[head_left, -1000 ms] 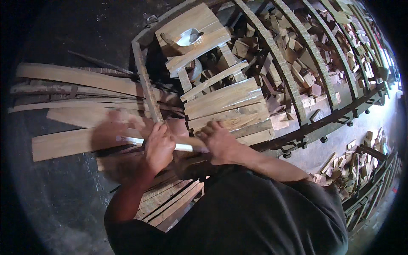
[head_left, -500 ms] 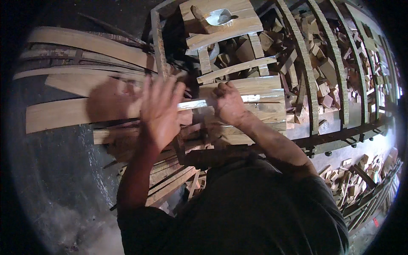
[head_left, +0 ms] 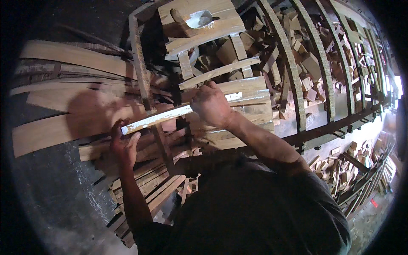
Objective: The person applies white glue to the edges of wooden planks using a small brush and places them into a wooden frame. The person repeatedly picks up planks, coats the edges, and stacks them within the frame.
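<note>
A narrow wooden strip [head_left: 159, 117], its upper face smeared white, slants across the metal frame's left bar. At its left end my left hand [head_left: 124, 148] grips it, thumb on the near side and fingers on the far side. My right hand [head_left: 211, 105] is closed in a fist around the strip's right part, and the fingers hide what lies inside it. Beneath and beyond that fist lie pale wooden boards [head_left: 255, 108], side by side, with white smears on top. A loose thin wooden slat [head_left: 219, 72] rests just beyond them.
On a wooden board [head_left: 202, 41] at the far side stands a cut-open container [head_left: 199, 20] with white stuff inside. Metal bars [head_left: 289, 63] cross over a heap of wood offcuts [head_left: 312, 63] at the right. Long planks [head_left: 55, 131] lie at the left.
My left hand, blurred and spread above the strip before, has come down and left onto the strip's end. More of the strip shows left of my right fist. The whole view has shifted.
</note>
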